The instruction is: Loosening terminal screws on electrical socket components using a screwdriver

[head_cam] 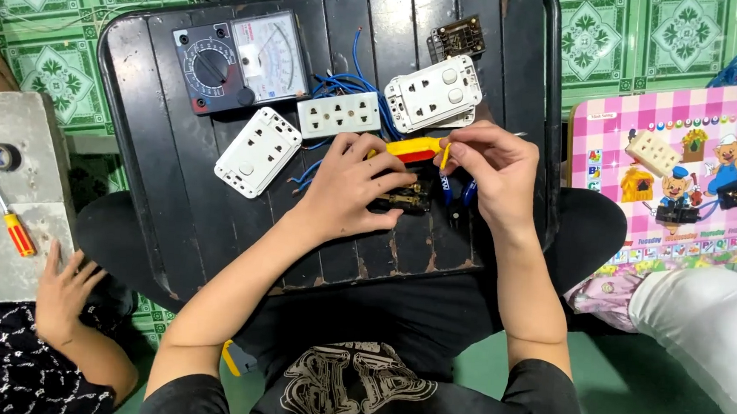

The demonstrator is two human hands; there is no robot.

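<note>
Holding a dark socket part down on the black tray, our left hand curls closed around it. Our right hand pinches a yellow-and-red screwdriver — tip over that part — white sockets just beyond.

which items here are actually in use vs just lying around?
In use:
- left hand pressing on dark socket insert
- right hand on yellow-red screwdriver

Lying about:
- analog multimeter
- white socket plates
- socket strip
- second screwdriver and tape roll on grey block
</note>
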